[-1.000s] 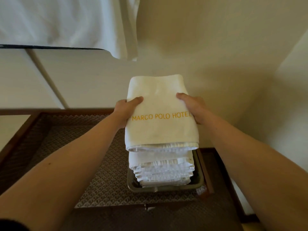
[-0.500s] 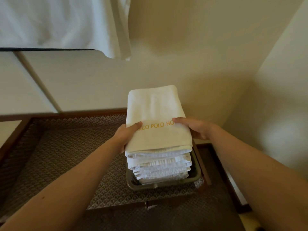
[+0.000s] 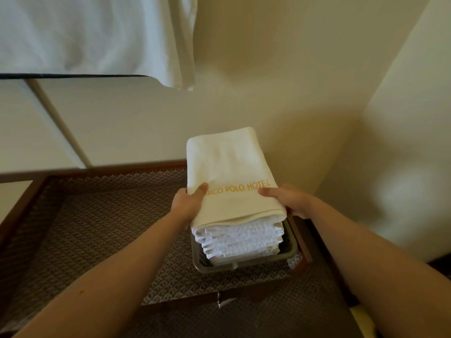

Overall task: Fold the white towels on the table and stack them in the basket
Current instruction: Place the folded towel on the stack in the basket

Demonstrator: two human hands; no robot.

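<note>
A folded white towel [image 3: 229, 167] with yellow "MARCO POLO HOTEL" lettering lies on top of a stack of several folded white towels [image 3: 241, 242] in a dark grey basket [image 3: 246, 264]. My left hand [image 3: 188, 203] grips the top towel's left edge, thumb over the lettering. On the right edge, my right hand [image 3: 285, 198] holds the same towel with its thumb on top. The fingers of both hands are hidden under the towel.
The basket stands on a woven brown mat [image 3: 102, 228] inside a dark wooden frame [image 3: 302, 237], close to the cream wall corner. A white cloth [image 3: 97, 32] hangs over a table edge at the upper left.
Both hands have lowered the top towel onto the stack, and it now rests there. The hands have slid toward the towel's near end.
</note>
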